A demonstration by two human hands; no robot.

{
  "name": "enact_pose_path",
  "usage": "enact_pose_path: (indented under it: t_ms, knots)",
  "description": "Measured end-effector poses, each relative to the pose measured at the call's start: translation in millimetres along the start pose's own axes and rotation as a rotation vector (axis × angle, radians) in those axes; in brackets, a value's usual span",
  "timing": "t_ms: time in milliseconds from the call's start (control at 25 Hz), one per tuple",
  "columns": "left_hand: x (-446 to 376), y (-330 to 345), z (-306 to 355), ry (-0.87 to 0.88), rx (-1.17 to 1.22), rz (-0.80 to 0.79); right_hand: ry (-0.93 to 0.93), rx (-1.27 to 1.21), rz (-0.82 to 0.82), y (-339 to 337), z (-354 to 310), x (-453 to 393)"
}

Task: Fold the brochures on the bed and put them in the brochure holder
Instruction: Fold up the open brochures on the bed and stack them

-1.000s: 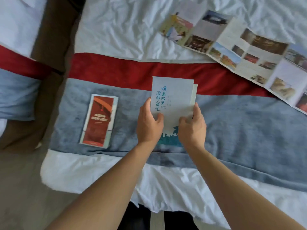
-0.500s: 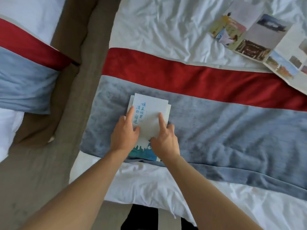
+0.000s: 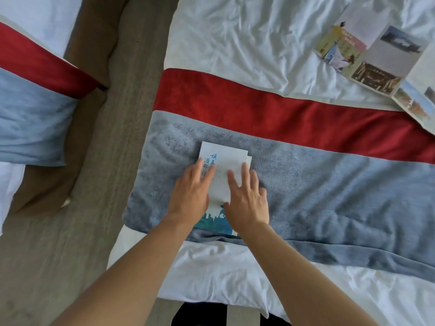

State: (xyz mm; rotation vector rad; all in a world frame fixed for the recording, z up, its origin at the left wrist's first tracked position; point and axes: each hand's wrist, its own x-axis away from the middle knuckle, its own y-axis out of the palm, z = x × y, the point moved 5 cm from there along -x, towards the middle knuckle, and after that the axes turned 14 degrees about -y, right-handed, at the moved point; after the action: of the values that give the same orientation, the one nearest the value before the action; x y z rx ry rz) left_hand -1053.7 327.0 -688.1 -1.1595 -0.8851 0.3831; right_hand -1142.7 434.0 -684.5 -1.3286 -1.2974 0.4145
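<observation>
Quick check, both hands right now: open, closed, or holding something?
Left hand: open, fingers flat on the folded white brochure.
Right hand: open, fingers flat, pressing the same brochure down on the bed runner.

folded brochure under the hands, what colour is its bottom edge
Teal and blue, a skyline-like band on the white folded brochure, seen in the head view.

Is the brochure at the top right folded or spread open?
Spread open: the brochure lies flat on the white sheet, several picture panels showing.
</observation>
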Motion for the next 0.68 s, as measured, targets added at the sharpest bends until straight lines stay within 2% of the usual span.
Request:
enact_pose_path:
  t_ms: [80, 440, 680]
  knots:
    - [0, 7, 3, 0.106, -0.101, -0.010, -0.112, 0.026, -0.030, 8, -4, -5]
    - [-13, 16, -2, 0.055, -0.087, -0.094, -0.132, 0.031, -0.087, 15, -5, -21]
    - [-20, -11, 5, 0.122, -0.078, -0.036, -0.127, 0.018, 0.024, -11, -1, -17]
